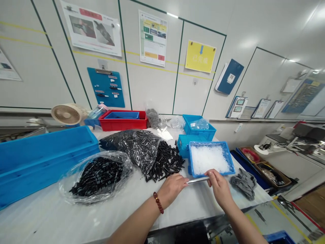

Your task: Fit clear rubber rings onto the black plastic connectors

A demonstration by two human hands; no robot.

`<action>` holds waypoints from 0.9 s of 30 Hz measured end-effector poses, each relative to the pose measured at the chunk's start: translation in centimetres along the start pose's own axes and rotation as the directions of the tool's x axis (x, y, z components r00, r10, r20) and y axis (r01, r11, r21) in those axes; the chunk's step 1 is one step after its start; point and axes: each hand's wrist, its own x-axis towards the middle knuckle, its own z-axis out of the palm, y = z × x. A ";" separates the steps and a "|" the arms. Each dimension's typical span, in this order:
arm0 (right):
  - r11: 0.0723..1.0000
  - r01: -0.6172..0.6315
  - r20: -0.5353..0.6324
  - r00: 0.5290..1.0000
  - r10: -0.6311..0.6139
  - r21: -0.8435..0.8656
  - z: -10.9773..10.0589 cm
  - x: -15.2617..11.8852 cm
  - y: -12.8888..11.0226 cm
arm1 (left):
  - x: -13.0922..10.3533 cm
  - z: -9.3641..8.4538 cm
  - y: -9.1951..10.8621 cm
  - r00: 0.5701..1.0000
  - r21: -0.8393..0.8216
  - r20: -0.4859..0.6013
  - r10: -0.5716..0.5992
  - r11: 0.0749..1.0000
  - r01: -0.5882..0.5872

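A thin silver metal rod (198,180) spans the gap between my two hands, just in front of a blue tray. My left hand (175,186), with a brown bead bracelet (158,202) at its wrist, is closed around the rod's left end. At the other end, the fingers of my right hand (217,184) pinch the rod; whether they hold a small part as well is hidden. White translucent small pieces (209,158) fill the blue tray (231,166). Left of it, black slender parts (167,159) spill from a clear plastic bag (134,144).
Another clear bag of black parts (101,174) lies on the white table (122,217). Large blue bins (48,159) stand at left, a red bin (123,124) and a beige fan (68,114) at the back. A grey glove (244,183) lies near the right edge.
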 end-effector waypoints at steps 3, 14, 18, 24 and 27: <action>1.000 0.010 -0.005 1.000 -0.010 0.027 1.0 -0.4 0.3 | 0.0 -0.2 0.2 0.999 -0.021 -0.027 -0.023 1.000 0.023; 0.994 0.105 0.069 0.992 -0.105 -0.003 5.6 -2.3 0.5 | -0.2 0.4 0.8 0.999 -0.043 0.053 0.000 0.999 0.002; 0.990 0.061 0.076 0.995 -0.071 0.126 5.7 -2.0 0.1 | -0.1 -0.3 0.8 0.990 -0.060 0.066 -0.123 0.990 0.127; 0.933 -0.027 0.095 0.995 -0.008 0.360 5.0 -1.9 -0.3 | -0.3 -0.2 0.8 0.974 0.046 0.146 -0.172 0.985 0.167; 0.923 -0.048 0.071 0.997 0.023 0.381 5.8 -2.4 -0.3 | -0.5 0.0 1.0 0.987 0.048 0.092 -0.132 0.991 0.128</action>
